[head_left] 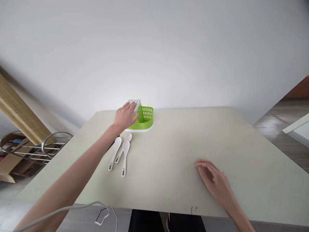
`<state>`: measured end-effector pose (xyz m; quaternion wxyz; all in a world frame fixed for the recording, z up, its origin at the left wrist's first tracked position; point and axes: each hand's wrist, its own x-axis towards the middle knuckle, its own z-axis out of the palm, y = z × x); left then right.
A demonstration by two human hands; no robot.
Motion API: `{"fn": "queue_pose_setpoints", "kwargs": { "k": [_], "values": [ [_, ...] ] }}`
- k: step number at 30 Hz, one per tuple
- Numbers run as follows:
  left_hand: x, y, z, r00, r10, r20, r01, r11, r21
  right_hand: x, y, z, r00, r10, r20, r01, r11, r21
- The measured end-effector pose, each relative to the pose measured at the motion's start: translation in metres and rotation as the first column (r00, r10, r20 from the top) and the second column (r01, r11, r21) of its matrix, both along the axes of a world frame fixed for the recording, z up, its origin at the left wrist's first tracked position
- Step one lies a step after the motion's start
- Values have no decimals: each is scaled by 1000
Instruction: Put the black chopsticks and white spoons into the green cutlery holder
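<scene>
My left hand (126,114) reaches to the back left of the table and grips the upper white part (135,104) of a green plastic cutlery holder (147,124). The fingers lie over the white part, with the thumb on its near side; the hand hides much of the holder's left side. The holder has a latticed wall and a white base. In front of it lie three white spoons (126,148) with printed marks on their handle ends. A dark, thin object (111,144) is partly hidden behind my left forearm. My right hand (216,182) rests on the table, loosely curled, with nothing visible in it.
The pale table (173,180) stands against a white wall. A metal rack (45,148), a cardboard box (14,161) and a long wooden board (21,112) are at the left. A grey cable (82,206) crosses in front of my left forearm.
</scene>
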<state>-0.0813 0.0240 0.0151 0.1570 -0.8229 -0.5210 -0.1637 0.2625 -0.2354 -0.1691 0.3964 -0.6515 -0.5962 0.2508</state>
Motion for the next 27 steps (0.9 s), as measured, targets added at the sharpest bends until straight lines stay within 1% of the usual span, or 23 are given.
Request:
{"fn": "queue_pose_setpoints", "kwargs": {
  "k": [5, 7, 9, 11, 12, 14, 15, 17, 19, 21, 22, 23, 24, 27],
  "values": [
    [-26, 7, 5, 997, 77, 12, -77, 997, -25, 0, 0, 2, 1000, 4, 8, -4, 1000, 0],
    [-31, 8, 3, 997, 77, 23, -77, 997, 2, 0, 0, 2, 1000, -3, 14, 3, 1000, 9],
    [-31, 6, -1, 998, 37, 42, -40, 997, 70, 0, 1, 2, 1000, -11, 17, 11, 1000, 16],
    [-24, -2, -8, 997, -53, 61, 45, 990, 131, 0, 1, 2, 1000, -18, 15, 18, 1000, 14],
    [-19, -8, -14, 991, -114, 67, 104, 985, 139, 0, 1, 2, 1000, -19, 13, 19, 1000, 9],
    [-6, -27, -28, 968, -236, 84, 227, 969, 103, 0, 1, 2, 1000, -21, 14, 21, 1000, -3],
    [1, -38, -37, 952, -289, 102, 284, 957, 61, 0, 1, 2, 1000, -23, 16, 23, 1000, -6],
    [12, -62, -58, 922, -346, 176, 357, 933, -35, 0, 1, 1, 1000, -27, 17, 27, 1000, -6],
    [19, -85, -81, 882, -382, 277, 432, 890, -146, 0, 2, -1, 1000, -27, 15, 27, 1000, -1],
    [24, -104, -103, 844, -355, 402, 481, 833, -274, 1, 2, -2, 999, -27, 19, 27, 1000, 0],
    [25, -112, -113, 837, -317, 447, 485, 808, -335, 2, 2, -2, 999, -29, 23, 29, 1000, 3],
    [27, -118, -121, 836, -277, 474, 477, 794, -377, 2, 2, -3, 999, -32, 29, 32, 999, 5],
    [28, -122, -128, 839, -243, 487, 463, 790, -403, 2, 2, -3, 999, -36, 36, 35, 999, 6],
    [32, -128, -141, 849, -183, 495, 412, 816, -406, 4, 1, -3, 998, -41, 55, 40, 999, 11]
  ]
}}
